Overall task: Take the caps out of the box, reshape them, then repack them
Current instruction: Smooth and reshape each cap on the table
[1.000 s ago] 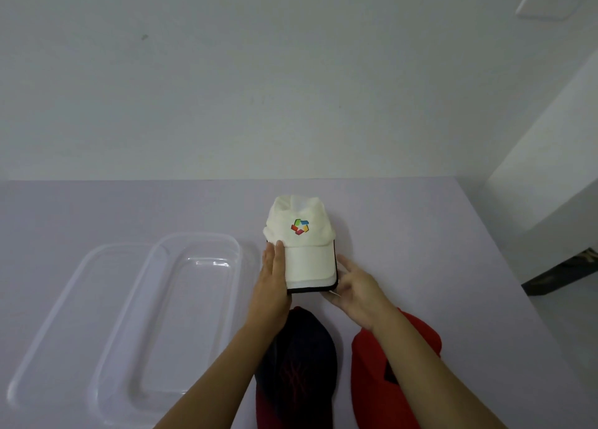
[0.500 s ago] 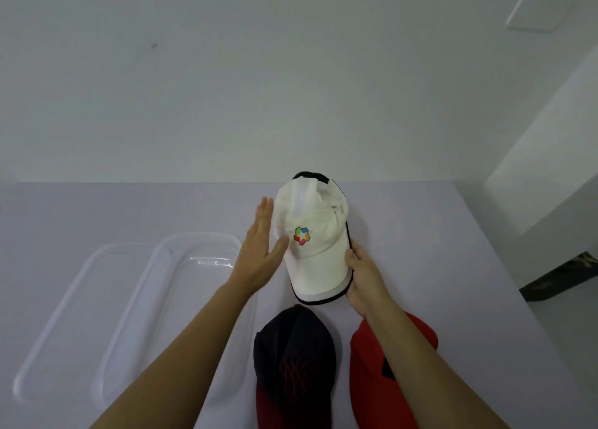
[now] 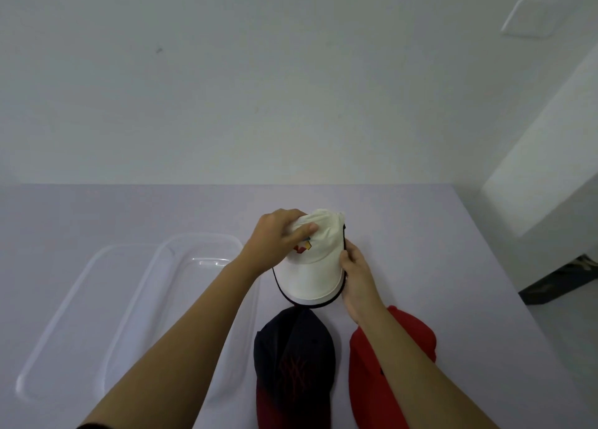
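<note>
A white cap (image 3: 312, 273) with a black-edged brim and a coloured logo is held up over the lilac table (image 3: 420, 241). My left hand (image 3: 278, 241) grips its crown from the left, thumb across the front and partly over the logo. My right hand (image 3: 356, 276) pinches the brim's right edge. Nearer to me lie a dark navy cap (image 3: 293, 364) with a red brim and a red cap (image 3: 417, 341), the latter partly hidden by my right forearm. The clear plastic box (image 3: 194, 266) stands at the left with nothing in it.
The clear lid (image 3: 64, 315) lies just left of the box, overlapping it. A white wall runs along the table's far edge. The table's right edge drops to the floor, where a dark object (image 3: 563, 276) lies.
My left hand went from lying flat beside the white cap to gripping its crown. The cap has tipped toward me, brim nearest. My right hand stayed on the brim's right side.
</note>
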Demonstrator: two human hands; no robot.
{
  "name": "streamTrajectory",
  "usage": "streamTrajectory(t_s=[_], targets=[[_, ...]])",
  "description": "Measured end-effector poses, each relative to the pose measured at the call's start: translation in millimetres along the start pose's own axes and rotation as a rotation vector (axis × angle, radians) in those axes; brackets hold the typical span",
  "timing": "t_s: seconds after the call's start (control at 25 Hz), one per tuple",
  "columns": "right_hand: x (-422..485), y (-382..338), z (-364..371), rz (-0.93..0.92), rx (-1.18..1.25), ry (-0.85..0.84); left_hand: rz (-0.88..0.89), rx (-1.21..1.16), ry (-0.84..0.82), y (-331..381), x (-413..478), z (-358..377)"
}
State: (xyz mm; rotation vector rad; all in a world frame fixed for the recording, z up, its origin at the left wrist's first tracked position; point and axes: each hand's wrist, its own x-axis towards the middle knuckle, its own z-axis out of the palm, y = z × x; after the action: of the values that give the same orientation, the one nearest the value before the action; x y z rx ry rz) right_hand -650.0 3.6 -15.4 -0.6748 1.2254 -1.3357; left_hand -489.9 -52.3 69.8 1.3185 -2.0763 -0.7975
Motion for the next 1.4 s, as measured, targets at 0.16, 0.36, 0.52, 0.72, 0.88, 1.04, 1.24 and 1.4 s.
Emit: streamTrajectory(t_s=[0.16, 0.36, 0.52, 0.72, 0.88, 1.04, 1.24, 1.4], targets=[[3, -4, 1, 0.028, -0.083, 0.01, 0.039, -0.149, 0.005, 10, 3, -7], [-1, -12, 5, 0.086, -0.06, -0.1, 0.034, -0.113, 0.022, 10, 9, -4], [-1, -10, 3, 0.114, 0.101, -0.044, -0.184, -0.231, 0.127, -9, 8, 10], [3, -13, 4, 0.132, 0.309, 0.004, -0.827, -0.783, -0.202, -25, -13, 23], [2, -16, 10, 0.117, 0.248, 0.001, -0.744, -1.327, -0.139, -23, -22, 27], [-2, -13, 12, 0.179, 0.204, -0.143, -0.597, -1.395, -0.022, -27, -20, 33], [-12, 0, 10, 0.238, 0.307, -0.239, -0.503, -1.266, -0.007, -40, -29, 40], [-11, 10, 9, 0.228, 0.283, -0.186, -0.57, -0.956, -0.022, -49, -36, 45]])
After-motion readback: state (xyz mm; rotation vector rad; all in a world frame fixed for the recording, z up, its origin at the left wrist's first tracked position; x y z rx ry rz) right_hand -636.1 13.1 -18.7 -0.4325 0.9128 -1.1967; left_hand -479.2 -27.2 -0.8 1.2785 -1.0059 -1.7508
